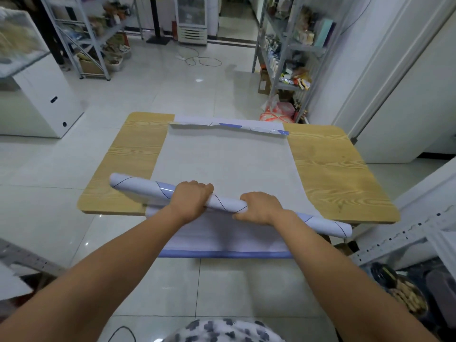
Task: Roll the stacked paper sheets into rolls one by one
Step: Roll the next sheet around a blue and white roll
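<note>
A long white paper roll (138,187) with thin dark lines and blue patches lies slanted across the near edge of the wooden table (328,169). My left hand (191,197) grips it near its middle, fingers curled over the top. My right hand (261,207) grips it a little further right. Beneath the roll a stack of large pale sheets (222,161) covers the table's middle. The stack's near end (222,245) hangs over the table edge and shows a blue border. Its far edge (227,127) curls up.
Metal shelving with goods stands at the back left (93,33) and back right (288,45). A white cabinet (44,99) sits left of the table. A cable (199,60) lies on the tiled floor beyond. Shelf parts (404,233) and a basket are at my right.
</note>
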